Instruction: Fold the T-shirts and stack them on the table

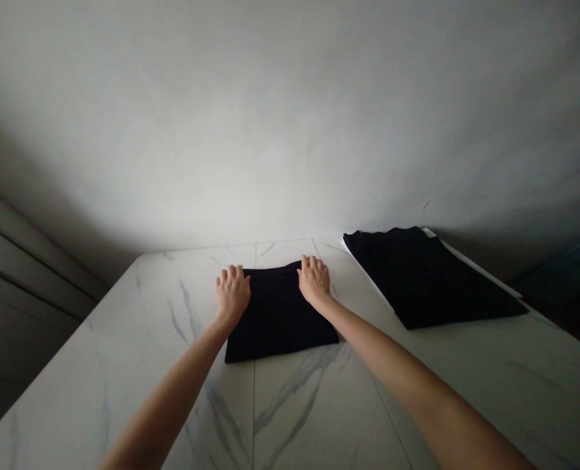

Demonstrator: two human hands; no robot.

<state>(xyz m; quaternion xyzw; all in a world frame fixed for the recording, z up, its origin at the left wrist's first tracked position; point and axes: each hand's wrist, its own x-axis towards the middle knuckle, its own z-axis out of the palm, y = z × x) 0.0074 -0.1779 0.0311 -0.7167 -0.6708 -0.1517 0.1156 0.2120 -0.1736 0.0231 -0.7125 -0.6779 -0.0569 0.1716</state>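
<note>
A folded black cloth (282, 316) lies on the white marble-patterned table (172, 365), a little left of the view's middle. My left hand (233, 290) is at its far left corner, fingers curled round the edge with the thumb on the near side. At the far right corner, my right hand (314, 279) grips the cloth in the same way. The far edge rises slightly toward the right hand. The fingertips of both hands are partly hidden behind the cloth's edge.
To the right, another black cloth (431, 281) lies flat, with white material showing along its sides. A plain pale wall (270, 130) stands behind the table. Grey panels (20, 326) are beyond the table's left edge.
</note>
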